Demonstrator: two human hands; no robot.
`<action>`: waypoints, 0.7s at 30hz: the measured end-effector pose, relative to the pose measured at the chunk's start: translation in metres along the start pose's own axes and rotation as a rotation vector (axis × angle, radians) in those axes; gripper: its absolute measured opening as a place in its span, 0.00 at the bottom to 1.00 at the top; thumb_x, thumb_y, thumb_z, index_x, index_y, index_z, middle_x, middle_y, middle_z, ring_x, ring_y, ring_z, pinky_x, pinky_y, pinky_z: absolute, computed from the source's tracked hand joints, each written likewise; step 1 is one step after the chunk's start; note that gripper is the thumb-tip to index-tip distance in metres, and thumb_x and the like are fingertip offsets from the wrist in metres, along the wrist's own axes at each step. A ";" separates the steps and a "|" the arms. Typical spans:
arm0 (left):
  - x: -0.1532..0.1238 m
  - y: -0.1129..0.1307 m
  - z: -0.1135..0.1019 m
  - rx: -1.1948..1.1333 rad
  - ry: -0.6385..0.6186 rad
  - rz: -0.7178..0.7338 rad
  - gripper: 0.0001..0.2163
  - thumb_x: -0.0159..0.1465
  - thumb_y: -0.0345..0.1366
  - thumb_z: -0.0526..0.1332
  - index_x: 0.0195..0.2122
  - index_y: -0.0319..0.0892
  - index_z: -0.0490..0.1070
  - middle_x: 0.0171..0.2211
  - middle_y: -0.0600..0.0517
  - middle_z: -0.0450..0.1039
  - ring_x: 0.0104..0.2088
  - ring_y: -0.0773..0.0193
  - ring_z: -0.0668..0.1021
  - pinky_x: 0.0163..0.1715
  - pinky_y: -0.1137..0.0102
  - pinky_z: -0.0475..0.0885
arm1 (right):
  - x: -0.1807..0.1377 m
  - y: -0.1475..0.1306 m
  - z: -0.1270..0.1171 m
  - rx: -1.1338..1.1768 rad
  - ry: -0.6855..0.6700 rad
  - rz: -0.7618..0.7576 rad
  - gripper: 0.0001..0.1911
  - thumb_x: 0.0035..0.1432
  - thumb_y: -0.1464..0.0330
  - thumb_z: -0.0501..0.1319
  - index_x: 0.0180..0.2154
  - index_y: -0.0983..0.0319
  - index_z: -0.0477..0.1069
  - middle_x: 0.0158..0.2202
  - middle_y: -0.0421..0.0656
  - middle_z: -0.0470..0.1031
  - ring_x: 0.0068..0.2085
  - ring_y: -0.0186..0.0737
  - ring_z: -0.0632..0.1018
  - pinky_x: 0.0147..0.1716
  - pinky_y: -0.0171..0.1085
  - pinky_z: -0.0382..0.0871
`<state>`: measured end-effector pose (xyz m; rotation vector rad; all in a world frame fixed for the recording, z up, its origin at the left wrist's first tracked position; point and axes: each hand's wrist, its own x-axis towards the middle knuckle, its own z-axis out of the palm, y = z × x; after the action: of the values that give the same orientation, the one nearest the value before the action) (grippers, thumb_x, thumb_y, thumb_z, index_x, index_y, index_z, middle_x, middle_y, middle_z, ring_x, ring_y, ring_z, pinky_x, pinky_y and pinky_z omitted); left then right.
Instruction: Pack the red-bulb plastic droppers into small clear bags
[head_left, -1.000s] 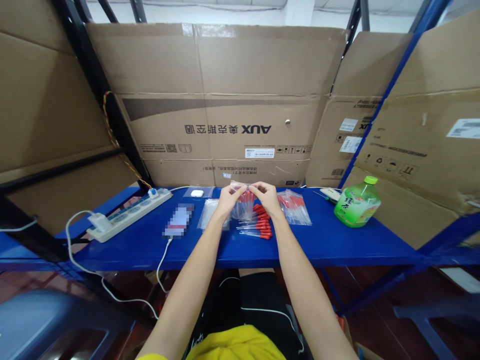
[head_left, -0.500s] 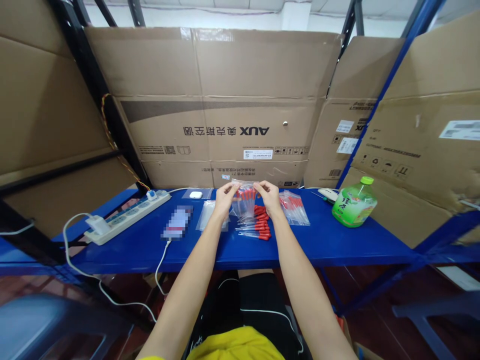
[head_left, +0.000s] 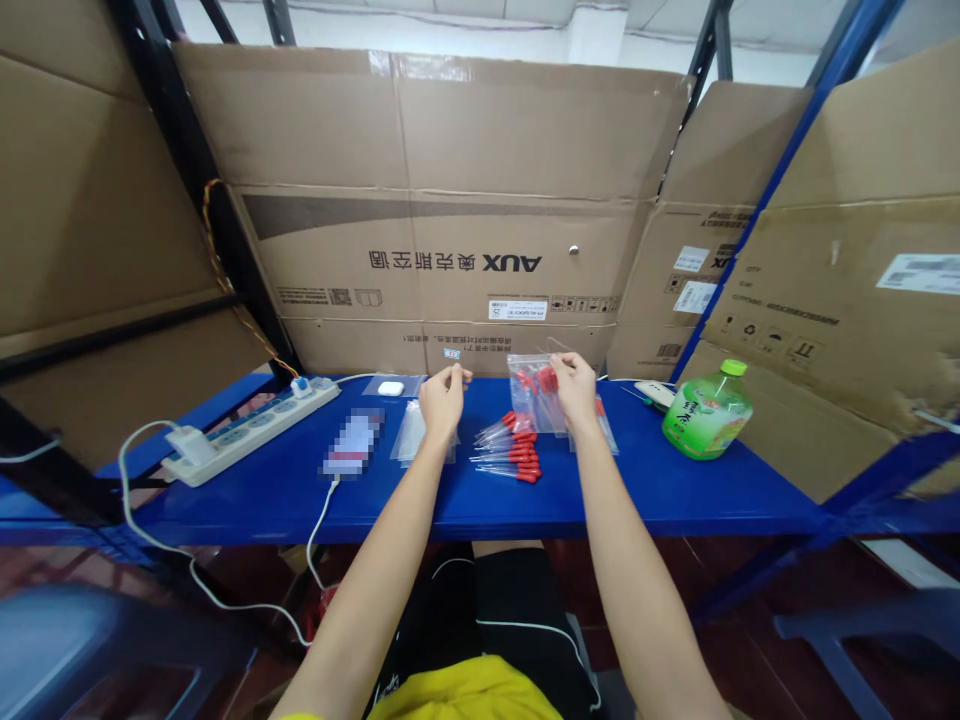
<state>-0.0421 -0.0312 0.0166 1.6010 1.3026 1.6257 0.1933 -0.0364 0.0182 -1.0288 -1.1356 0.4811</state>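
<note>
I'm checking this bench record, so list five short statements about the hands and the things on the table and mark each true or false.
1. The right grip holds a clear bag. True.
2. The left grip holds the phone. False: the phone lies on the table, apart from the left grip.
3. Loose droppers with red bulbs lie between the two forearms. True.
4. The bottle has a red cap. False: the cap on the bottle is green.
5. A white plug sits in the power strip. True.
</note>
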 end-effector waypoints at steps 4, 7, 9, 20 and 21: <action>0.002 -0.011 -0.016 0.487 0.170 -0.087 0.14 0.69 0.41 0.56 0.44 0.43 0.80 0.45 0.37 0.79 0.48 0.43 0.77 0.49 0.54 0.67 | 0.016 0.014 -0.059 -0.234 0.108 0.051 0.24 0.52 0.45 0.64 0.30 0.60 0.71 0.27 0.44 0.78 0.28 0.42 0.75 0.29 0.37 0.66; 0.005 -0.025 -0.023 0.700 0.184 -0.193 0.15 0.64 0.37 0.61 0.51 0.41 0.77 0.56 0.32 0.71 0.58 0.35 0.70 0.52 0.47 0.64 | 0.019 0.028 -0.086 -0.453 0.142 0.122 0.20 0.53 0.50 0.64 0.25 0.60 0.71 0.26 0.47 0.78 0.29 0.45 0.76 0.32 0.40 0.66; 0.007 -0.036 -0.025 0.778 0.160 -0.297 0.16 0.61 0.35 0.63 0.51 0.41 0.76 0.56 0.30 0.69 0.59 0.32 0.68 0.52 0.42 0.63 | 0.015 0.037 -0.092 -0.566 0.176 0.177 0.15 0.53 0.55 0.65 0.25 0.59 0.71 0.28 0.48 0.80 0.30 0.47 0.77 0.34 0.41 0.67; 0.016 -0.054 -0.032 0.719 0.099 -0.244 0.24 0.55 0.24 0.63 0.55 0.42 0.76 0.55 0.33 0.69 0.53 0.39 0.74 0.50 0.53 0.68 | -0.003 0.018 -0.045 -0.813 0.383 -0.098 0.15 0.59 0.67 0.57 0.47 0.62 0.71 0.49 0.57 0.75 0.53 0.57 0.71 0.52 0.50 0.63; 0.017 -0.052 -0.033 0.686 0.096 -0.216 0.25 0.56 0.23 0.62 0.55 0.42 0.76 0.55 0.34 0.69 0.52 0.41 0.75 0.50 0.54 0.69 | -0.002 0.015 -0.036 -0.782 0.318 -0.147 0.14 0.60 0.67 0.56 0.47 0.62 0.70 0.49 0.56 0.75 0.52 0.56 0.71 0.53 0.49 0.63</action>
<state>-0.0899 -0.0042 -0.0163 1.6668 2.1625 1.1937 0.2278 -0.0456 0.0025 -1.6075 -1.1123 -0.2782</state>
